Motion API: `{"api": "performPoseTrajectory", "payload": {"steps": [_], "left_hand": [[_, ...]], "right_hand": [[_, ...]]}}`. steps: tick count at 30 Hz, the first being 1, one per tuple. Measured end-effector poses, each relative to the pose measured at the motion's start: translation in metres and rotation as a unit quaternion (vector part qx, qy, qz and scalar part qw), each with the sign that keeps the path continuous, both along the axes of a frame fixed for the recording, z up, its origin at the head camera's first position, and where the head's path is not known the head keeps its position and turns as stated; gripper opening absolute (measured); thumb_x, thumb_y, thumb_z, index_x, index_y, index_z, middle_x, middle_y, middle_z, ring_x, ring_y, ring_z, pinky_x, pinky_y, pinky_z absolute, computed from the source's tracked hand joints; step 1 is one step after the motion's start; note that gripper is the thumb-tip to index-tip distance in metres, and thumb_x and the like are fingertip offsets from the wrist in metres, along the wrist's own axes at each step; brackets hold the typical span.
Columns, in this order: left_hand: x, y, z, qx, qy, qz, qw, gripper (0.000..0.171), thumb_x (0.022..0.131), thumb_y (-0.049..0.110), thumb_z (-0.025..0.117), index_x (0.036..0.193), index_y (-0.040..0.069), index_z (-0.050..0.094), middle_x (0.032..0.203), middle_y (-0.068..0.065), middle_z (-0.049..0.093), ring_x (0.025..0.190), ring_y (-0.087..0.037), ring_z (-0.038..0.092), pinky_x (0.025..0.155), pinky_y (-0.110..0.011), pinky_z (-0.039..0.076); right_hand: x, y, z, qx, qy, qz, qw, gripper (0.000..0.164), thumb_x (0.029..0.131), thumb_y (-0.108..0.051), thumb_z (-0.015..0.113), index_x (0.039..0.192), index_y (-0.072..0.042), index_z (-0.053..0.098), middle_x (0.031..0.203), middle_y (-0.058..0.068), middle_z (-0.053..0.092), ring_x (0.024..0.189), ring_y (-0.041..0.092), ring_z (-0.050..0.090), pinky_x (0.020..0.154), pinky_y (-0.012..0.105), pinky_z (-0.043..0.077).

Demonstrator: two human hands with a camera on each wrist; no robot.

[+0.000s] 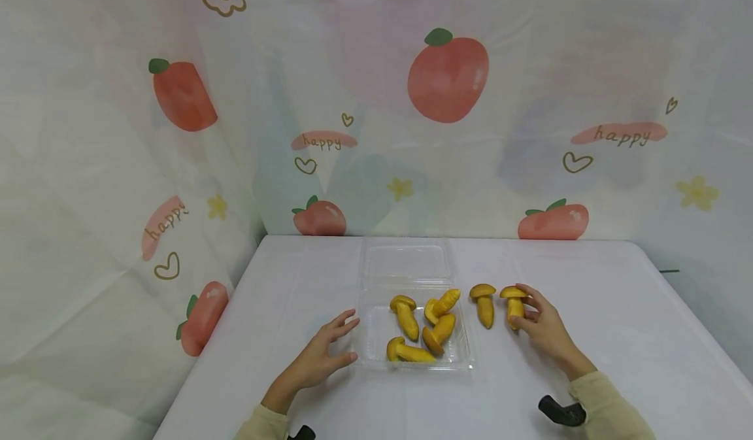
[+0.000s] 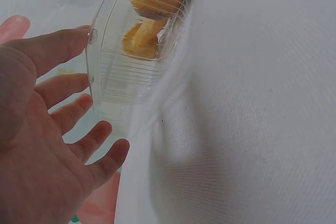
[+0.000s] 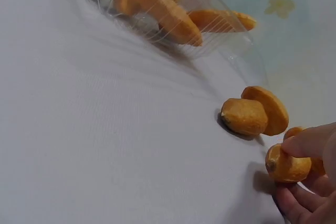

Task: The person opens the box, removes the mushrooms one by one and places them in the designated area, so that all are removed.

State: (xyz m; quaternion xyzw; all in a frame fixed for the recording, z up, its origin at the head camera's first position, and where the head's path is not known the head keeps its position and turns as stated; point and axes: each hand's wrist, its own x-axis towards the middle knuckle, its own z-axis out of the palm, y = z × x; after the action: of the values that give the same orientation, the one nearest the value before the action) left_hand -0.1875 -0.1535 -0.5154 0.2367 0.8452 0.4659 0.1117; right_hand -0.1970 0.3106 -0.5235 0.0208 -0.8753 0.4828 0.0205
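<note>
In the head view, my right hand (image 1: 548, 332) pinches a yellow mushroom (image 1: 514, 304) by its stem between thumb and fingers, right of the container. Another yellow mushroom (image 1: 485, 305) lies on the table just left of it. A clear plastic clamshell container (image 1: 376, 335) lies with its lid folded back, and several yellow mushrooms are inside, among them one (image 1: 406, 319) at the upper left. Beside the container's left wall is my left hand (image 1: 320, 355), its fingers spread and holding nothing. The left wrist view shows its fingertips (image 2: 79, 40) at the container's rim.
The white table (image 1: 294, 276) reaches back to a patterned cloth wall (image 1: 376, 185). Behind the container's base, its clear lid (image 1: 406, 261) lies near the table's far edge. Dark curved pieces (image 1: 561, 412) sit by both sleeves.
</note>
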Motion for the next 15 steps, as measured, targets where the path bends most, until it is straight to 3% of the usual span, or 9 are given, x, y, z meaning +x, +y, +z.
{"api": "performPoseTrajectory", "payload": {"steps": [7,15], "left_hand": [[0.000,-0.001,0.000,-0.003,0.009,-0.005,0.9999,0.064,0.094,0.017,0.070,0.152,0.003,0.044,0.167,-0.016,0.028,0.152,-0.050,0.021,0.116,-0.074,0.022],[-0.001,-0.001,0.000,-0.005,0.003,-0.007,1.0000,0.065,0.095,0.017,0.070,0.152,0.002,0.044,0.167,-0.015,0.027,0.154,-0.047,0.020,0.117,-0.073,0.021]], "right_hand": [[-0.004,0.002,-0.005,0.014,-0.011,0.000,1.000,0.071,0.096,-0.005,0.066,0.155,0.003,0.028,0.145,0.036,0.042,0.119,0.049,0.055,0.077,0.012,0.051],[-0.009,0.003,-0.013,0.042,-0.013,-0.002,0.999,0.070,0.096,-0.006,0.065,0.156,-0.001,0.030,0.150,0.030,0.043,0.128,0.042,0.050,0.080,0.011,0.044]]}}
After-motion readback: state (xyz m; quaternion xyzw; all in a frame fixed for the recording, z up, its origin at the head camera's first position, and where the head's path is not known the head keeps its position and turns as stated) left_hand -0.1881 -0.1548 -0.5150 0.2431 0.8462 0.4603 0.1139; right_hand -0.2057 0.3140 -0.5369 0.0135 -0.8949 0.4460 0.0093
